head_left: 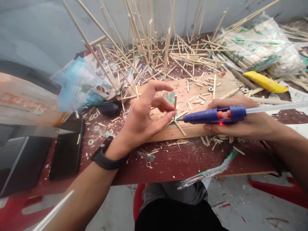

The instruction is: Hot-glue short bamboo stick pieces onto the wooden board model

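My right hand (255, 120) is wrapped round a blue hot glue gun (207, 116) with a clear glue stick (274, 108) out of its back and a red light glowing. Its nozzle points left, at the joint of a small piece made of crossed wooden sticks (180, 127). One short stick (175, 103) of that piece stands upright. Thumb and a finger of my left hand (150, 114) pinch near the base of this stick, the other fingers curled above. Beneath lies a wooden board (156, 136) with a green patch. Whether the nozzle touches the joint I cannot tell.
Many loose sticks (190, 59) and tall stick structures crowd the back. A yellow utility knife (264, 81) and a plastic bag of sticks (262, 45) are at the right. A black phone (65, 155) lies left, near a blue plastic wrapper (80, 83). Scraps litter the red table (168, 166).
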### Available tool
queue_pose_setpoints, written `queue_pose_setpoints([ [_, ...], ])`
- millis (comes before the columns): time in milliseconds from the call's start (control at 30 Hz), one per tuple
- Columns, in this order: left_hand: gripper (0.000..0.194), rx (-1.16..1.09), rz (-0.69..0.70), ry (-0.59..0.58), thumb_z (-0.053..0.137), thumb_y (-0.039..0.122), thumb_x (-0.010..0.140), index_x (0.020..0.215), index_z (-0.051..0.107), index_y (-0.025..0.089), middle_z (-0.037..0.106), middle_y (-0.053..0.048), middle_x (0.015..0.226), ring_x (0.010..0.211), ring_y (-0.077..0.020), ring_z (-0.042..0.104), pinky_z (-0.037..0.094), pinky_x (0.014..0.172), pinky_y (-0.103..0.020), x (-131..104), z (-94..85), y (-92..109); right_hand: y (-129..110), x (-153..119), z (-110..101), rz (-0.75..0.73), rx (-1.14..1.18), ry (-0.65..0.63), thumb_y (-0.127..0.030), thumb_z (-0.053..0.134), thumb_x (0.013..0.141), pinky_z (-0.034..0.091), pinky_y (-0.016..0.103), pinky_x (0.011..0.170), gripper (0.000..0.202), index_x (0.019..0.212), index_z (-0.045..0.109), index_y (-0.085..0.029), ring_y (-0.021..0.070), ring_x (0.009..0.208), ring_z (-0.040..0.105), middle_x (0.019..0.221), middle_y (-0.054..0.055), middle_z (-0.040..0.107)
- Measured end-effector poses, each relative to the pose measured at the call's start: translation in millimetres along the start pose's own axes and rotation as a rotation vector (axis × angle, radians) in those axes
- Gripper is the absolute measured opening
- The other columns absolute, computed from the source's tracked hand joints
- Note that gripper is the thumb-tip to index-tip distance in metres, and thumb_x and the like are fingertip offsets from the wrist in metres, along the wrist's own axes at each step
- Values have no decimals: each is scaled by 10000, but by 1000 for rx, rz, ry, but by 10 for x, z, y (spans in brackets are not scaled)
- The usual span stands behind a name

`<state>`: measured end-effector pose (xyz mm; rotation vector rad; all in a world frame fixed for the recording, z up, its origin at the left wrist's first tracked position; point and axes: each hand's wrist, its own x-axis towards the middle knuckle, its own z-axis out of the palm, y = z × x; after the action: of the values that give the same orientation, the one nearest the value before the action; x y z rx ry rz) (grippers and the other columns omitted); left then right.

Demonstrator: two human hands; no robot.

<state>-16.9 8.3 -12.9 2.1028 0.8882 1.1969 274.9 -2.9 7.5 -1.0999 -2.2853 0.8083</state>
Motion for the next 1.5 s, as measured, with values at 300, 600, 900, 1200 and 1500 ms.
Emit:
queue_pose_setpoints([
  [300, 430, -42, 4, 27, 798, 177, 914, 1279, 585, 254, 776, 21, 906, 806, -185, 811, 716, 802, -375, -7, -24, 38, -129, -16, -284, 318, 473, 358, -375, 961, 707, 359, 312, 359, 278, 773, 726, -243, 145, 416, 543, 608, 14, 680],
  [600, 433, -23, 55, 52, 804, 115, 892, 1232, 563, 230, 739, 58, 819, 776, -167, 814, 697, 781, -320, 17, -41, 35, -51, 51, -280, 376, 420, 572, -279, 897, 752, 358, 330, 400, 208, 731, 696, -233, 106, 437, 489, 648, 17, 663],
  [900, 441, 48, 15, 14, 784, 125, 889, 1247, 544, 225, 730, 71, 814, 769, -158, 821, 703, 753, -281, 23, -39, 3, 56, 68, -227, 343, 285, 603, -320, 881, 767, 332, 347, 391, 234, 701, 664, -264, 141, 431, 454, 577, 5, 566],
  [1200, 434, 66, 10, -28, 780, 164, 898, 1257, 543, 224, 734, 77, 811, 787, -159, 830, 713, 786, -291, 20, -60, 1, 73, 36, -216, 320, 281, 524, -403, 926, 775, 308, 328, 383, 293, 738, 669, -266, 143, 425, 464, 529, -1, 547],
  [1500, 420, 72, 24, -51, 768, 160, 905, 1255, 545, 226, 741, 83, 828, 776, -148, 825, 708, 793, -293, 19, -64, -13, 117, 20, -228, 344, 275, 470, -425, 955, 743, 276, 316, 383, 351, 746, 644, -263, 132, 438, 438, 526, -1, 542],
])
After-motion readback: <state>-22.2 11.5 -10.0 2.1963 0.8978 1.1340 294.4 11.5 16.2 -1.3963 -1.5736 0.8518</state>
